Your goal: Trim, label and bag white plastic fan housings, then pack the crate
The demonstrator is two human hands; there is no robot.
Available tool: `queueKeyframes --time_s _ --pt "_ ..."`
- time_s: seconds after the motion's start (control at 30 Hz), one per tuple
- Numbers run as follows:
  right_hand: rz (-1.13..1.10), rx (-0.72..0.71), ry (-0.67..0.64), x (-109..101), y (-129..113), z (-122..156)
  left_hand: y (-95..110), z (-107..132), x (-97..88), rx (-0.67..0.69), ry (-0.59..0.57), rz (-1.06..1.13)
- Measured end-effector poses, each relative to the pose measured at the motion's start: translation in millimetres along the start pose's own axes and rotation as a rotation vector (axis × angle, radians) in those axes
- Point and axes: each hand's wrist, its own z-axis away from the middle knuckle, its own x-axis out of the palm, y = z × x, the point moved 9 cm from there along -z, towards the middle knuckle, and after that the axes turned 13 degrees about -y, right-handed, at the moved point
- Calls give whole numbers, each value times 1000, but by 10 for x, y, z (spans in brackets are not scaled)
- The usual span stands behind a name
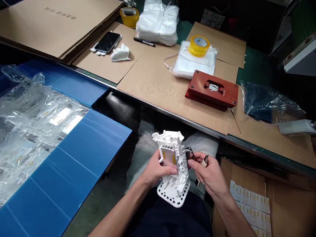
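Above my lap, my left hand [158, 169] grips a white plastic housing [170, 158], its thumb lying across the front. The housing stands slightly tilted, with a slotted base plate, ribbed side and a flat panel bearing two yellow strips. On the housing's right side, my right hand [208, 172] is closed. Its thumb and fingertips pinch a small black part [189, 152] close against the housing; whether the two touch I cannot tell. A slim beige-and-dark tool [204, 162] also lies in that hand, partly hidden by the fingers.
A red fixture block [212, 90], yellow tape [198, 46], white bags [158, 23], a phone [107, 42] and a pen [144, 42] lie on the cardboard-covered bench. At left stands a blue box [81, 158] with plastic-wrapped parts; at lower right, a carton [286, 204] holds rows of white pieces.
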Motion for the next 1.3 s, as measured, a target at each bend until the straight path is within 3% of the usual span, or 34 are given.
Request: queueKeyframes --time_s 0.1,0.17,0.23,0.3,0.43,0.53,0.7,0.87,0.97,1.1,1.2,1.3 --pt "56 -102 117 -124 -93 40 7 47 -3 -12 86 17" --pt "218 -277 267 -219 -306 150 16 90 -22 -41 182 -3" --pt "495 -506 330 -128 -584 301 33 123 -38 -67 272 -52" --pt "772 -702 204 178 -742 401 74 134 -47 -50 339 -109" --pt "1061 -918 -161 727 -653 529 176 139 -54 60 419 -196" --pt "1196 -904 -251 837 -537 526 224 169 -46 95 455 -230" --pt "1313 -757 -359 797 -479 467 265 223 6 73 495 -289" --pt "1247 -808 -310 740 -549 506 240 218 46 73 495 -224" --pt "1320 -836 -362 824 -471 521 221 219 52 70 498 -188" --pt "1441 -770 -407 884 -412 505 200 221 53 64 491 -169" --pt "1335 -717 -437 842 -483 516 202 234 24 65 506 -202" --pt "1027 -587 -273 577 -613 438 194 239 -6 72 505 -194"
